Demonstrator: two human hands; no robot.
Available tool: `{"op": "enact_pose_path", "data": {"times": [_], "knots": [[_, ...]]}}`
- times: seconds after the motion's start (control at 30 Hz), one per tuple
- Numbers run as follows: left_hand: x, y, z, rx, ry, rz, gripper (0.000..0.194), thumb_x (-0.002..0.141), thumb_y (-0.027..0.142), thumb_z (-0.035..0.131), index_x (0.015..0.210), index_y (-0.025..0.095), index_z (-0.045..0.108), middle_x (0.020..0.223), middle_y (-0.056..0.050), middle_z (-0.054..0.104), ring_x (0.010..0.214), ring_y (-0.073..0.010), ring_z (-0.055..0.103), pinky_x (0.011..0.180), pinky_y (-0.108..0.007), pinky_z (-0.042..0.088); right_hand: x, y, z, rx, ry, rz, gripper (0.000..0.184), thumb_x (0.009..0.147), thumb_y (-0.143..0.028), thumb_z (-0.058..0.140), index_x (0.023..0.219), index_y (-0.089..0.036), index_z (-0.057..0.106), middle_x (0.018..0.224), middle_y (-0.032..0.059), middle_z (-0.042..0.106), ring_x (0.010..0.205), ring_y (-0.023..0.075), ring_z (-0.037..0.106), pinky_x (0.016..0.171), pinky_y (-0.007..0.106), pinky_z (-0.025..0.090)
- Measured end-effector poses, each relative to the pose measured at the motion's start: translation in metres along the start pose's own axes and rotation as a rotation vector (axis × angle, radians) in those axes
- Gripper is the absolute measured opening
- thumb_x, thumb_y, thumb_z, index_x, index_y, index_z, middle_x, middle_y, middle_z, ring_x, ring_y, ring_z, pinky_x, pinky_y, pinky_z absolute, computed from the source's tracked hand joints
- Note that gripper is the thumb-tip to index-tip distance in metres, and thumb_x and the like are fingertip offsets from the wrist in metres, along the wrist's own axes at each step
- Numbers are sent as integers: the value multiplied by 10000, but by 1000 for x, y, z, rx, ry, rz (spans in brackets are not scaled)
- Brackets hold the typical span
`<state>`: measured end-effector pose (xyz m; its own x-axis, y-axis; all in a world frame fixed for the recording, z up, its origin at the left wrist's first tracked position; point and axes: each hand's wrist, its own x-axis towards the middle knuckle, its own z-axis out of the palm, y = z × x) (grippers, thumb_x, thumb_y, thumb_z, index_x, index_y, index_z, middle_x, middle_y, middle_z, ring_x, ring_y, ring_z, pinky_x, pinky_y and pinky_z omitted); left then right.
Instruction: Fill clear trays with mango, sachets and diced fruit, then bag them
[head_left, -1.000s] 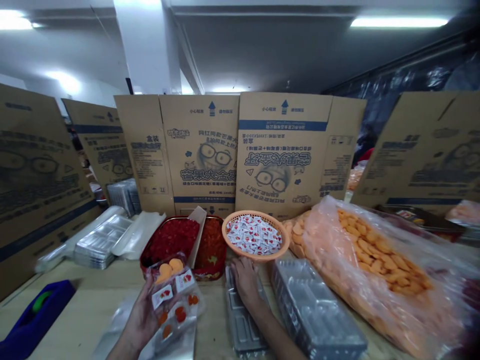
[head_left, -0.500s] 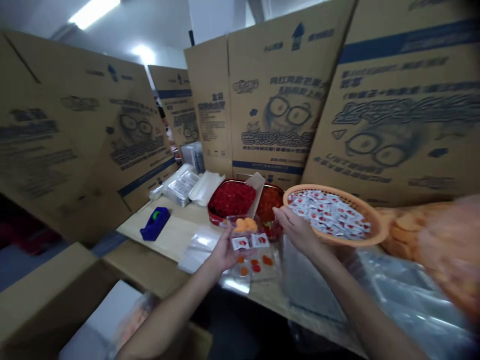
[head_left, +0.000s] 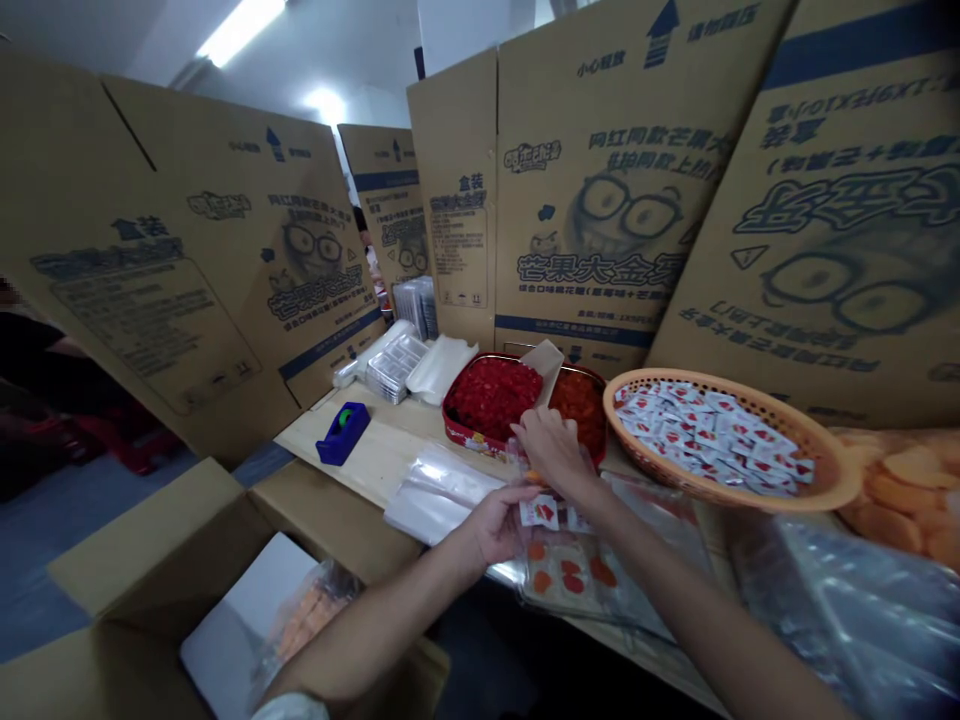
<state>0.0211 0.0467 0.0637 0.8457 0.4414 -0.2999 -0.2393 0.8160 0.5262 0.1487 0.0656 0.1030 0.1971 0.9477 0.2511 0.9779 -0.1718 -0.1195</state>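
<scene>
My left hand (head_left: 499, 525) grips the near left edge of a clear plastic tray, with the thumb on top. White sachets with a red print (head_left: 538, 511) lie in the tray, and a bit of orange shows behind them. My right hand (head_left: 553, 450) is over the tray's far side, its fingers bent downward and closed; what they hold is hidden. Below, another clear compartment tray (head_left: 559, 585) with orange and red pieces rests at the table edge. Just beyond my hands stands a red tin (head_left: 480, 440) full of red pieces (head_left: 495, 395), with darker orange-red pieces (head_left: 577, 405) on its right.
An orange basket (head_left: 817, 440) of sachets stands right, beside bagged orange pieces (head_left: 900, 490) and clear plastic trays (head_left: 840, 590). A blue tape dispenser (head_left: 343, 433) and plastic sleeves (head_left: 442, 490) lie left. An open carton (head_left: 142, 540) is lower left; tall printed cartons (head_left: 585, 230) wall the back.
My right hand has moved left from beside the basket to over the tray held in my left hand. The view has turned slightly left, and the orange pieces in the tray are now mostly covered.
</scene>
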Motion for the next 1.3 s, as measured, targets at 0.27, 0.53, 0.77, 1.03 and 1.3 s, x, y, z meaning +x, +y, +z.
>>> {"op": "enact_pose_path", "data": {"times": [0.27, 0.53, 0.77, 1.03, 1.3], "knots": [[-6, 15, -5, 30, 14, 12, 380, 604, 72, 557, 974, 121, 631, 920, -93, 680, 893, -243, 638, 866, -462, 460, -42, 46, -14, 889, 11, 412, 281, 729, -296, 669, 979, -180, 615, 1029, 103, 627, 1010, 262, 539, 888, 417, 389], [5, 23, 0, 422, 68, 35, 399, 768, 400, 577, 1054, 122, 590, 946, -115, 649, 824, -210, 623, 746, -398, 511, -90, 55, -8, 2053, -455, 773, 64, 724, -124, 624, 770, -157, 654, 753, 48, 718, 714, 191, 679, 743, 314, 542], [19, 62, -60, 1604, 279, 343, 229, 764, 334, 599, 909, 164, 653, 1024, -93, 619, 1023, -231, 521, 930, -350, 381, -98, 80, -14, 2042, -221, 1015, 193, 707, -53, 576, 831, -173, 663, 743, 43, 722, 725, 226, 692, 738, 376, 576], [36, 78, -100, 1948, 287, 257, 185, 603, 120, 681, 770, 200, 684, 911, -43, 642, 964, -222, 528, 870, -297, 364, -109, 90, -23, 2119, -147, 1013, 205, 719, -70, 575, 873, -165, 673, 796, 65, 724, 803, 244, 686, 775, 385, 571], [36, 82, -106, 2017, 214, 324, 128, 756, 243, 592, 807, 209, 704, 907, -28, 667, 901, -170, 571, 814, -236, 392, -109, 81, -34, 2041, -56, 1168, 199, 746, -72, 538, 864, -174, 661, 729, 41, 721, 752, 234, 691, 784, 391, 570]]}}
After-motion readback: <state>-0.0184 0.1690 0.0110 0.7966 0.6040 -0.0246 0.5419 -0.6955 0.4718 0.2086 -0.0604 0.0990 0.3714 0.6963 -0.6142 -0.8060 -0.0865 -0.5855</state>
